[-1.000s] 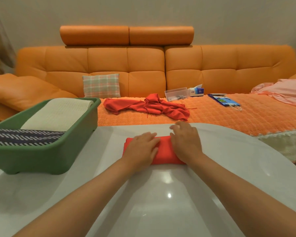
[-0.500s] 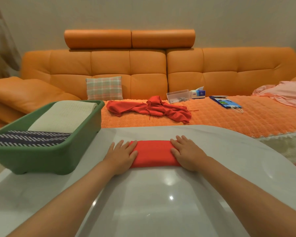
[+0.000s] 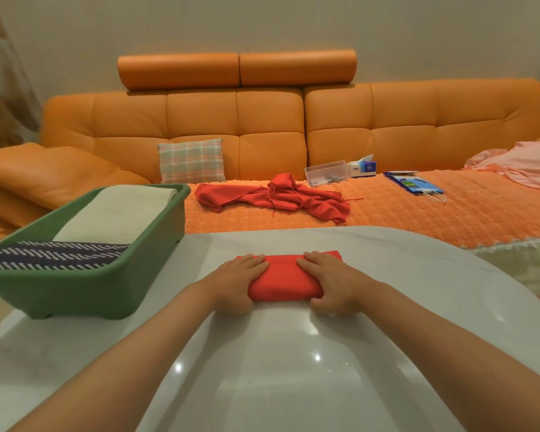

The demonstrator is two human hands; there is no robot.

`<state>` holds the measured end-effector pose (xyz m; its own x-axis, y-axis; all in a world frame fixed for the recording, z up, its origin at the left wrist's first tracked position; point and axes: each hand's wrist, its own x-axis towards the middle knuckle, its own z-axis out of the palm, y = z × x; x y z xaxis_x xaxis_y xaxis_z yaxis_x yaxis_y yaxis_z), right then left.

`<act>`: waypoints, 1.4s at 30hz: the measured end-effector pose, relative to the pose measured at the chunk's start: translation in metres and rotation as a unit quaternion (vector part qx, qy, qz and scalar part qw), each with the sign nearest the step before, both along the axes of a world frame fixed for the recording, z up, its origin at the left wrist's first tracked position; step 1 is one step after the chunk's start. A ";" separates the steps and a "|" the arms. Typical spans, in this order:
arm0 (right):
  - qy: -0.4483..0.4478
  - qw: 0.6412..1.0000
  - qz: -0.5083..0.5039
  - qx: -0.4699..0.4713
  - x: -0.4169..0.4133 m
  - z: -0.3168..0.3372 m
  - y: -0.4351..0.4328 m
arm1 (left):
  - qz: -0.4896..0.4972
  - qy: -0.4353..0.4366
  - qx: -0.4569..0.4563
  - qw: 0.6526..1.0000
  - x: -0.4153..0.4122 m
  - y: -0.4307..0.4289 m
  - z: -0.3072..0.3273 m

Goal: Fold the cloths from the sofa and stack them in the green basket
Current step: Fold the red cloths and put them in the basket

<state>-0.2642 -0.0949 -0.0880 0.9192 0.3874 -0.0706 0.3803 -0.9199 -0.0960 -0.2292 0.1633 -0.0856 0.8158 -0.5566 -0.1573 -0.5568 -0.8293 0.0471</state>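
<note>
A folded red cloth (image 3: 282,279) lies on the white table (image 3: 418,275) in front of me. My left hand (image 3: 237,282) grips its left end, fingers on top and thumb at the near edge. My right hand (image 3: 331,282) grips its right end the same way. The green basket (image 3: 85,285) stands on the table to the left, holding a folded cream cloth (image 3: 116,219) and a folded navy cloth with white stripes (image 3: 53,254). A crumpled red garment (image 3: 275,198) lies on the sofa seat behind the table.
The orange sofa (image 3: 387,120) runs behind the table, with a plaid cushion (image 3: 192,160), a clear plastic box (image 3: 325,173), a tissue box (image 3: 362,166), a blue paper bag (image 3: 415,185) and a pink cloth (image 3: 524,166) at the far right.
Both hands slid from the middle of the red cloth out to its ends, and their fingers have curled around the ends. The view has shifted slightly.
</note>
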 end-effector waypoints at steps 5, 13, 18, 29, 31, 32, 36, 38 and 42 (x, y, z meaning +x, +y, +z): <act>0.011 0.997 -0.066 -0.046 0.015 0.006 0.008 | 0.026 0.006 -0.068 0.997 0.010 0.001 -0.003; -0.064 0.995 -0.063 -0.032 0.018 -0.002 0.018 | 0.009 -0.083 -0.118 0.989 0.005 0.009 0.009; -0.151 0.985 -0.037 0.075 0.018 0.028 0.049 | 0.022 -0.166 -0.130 0.977 -0.001 0.046 0.064; -0.329 0.926 0.083 0.163 0.055 0.117 0.217 | 0.084 -0.285 -0.159 0.942 0.017 0.225 0.150; -0.325 0.929 0.095 0.148 0.067 0.122 0.251 | 0.110 -0.274 -0.134 0.946 0.030 0.260 0.146; -0.315 0.934 0.095 0.139 0.073 0.124 0.268 | 0.117 -0.265 -0.128 0.949 0.036 0.276 0.143; -0.254 0.961 0.087 0.069 0.098 0.121 0.319 | 0.140 -0.238 -0.117 0.954 0.061 0.323 0.121; -0.195 0.977 0.085 0.031 0.110 0.116 0.336 | 0.145 -0.213 -0.094 0.962 0.068 0.334 0.112; -0.045 0.997 0.048 -0.032 0.123 0.111 0.354 | 0.179 -0.133 -0.043 0.974 0.079 0.344 0.090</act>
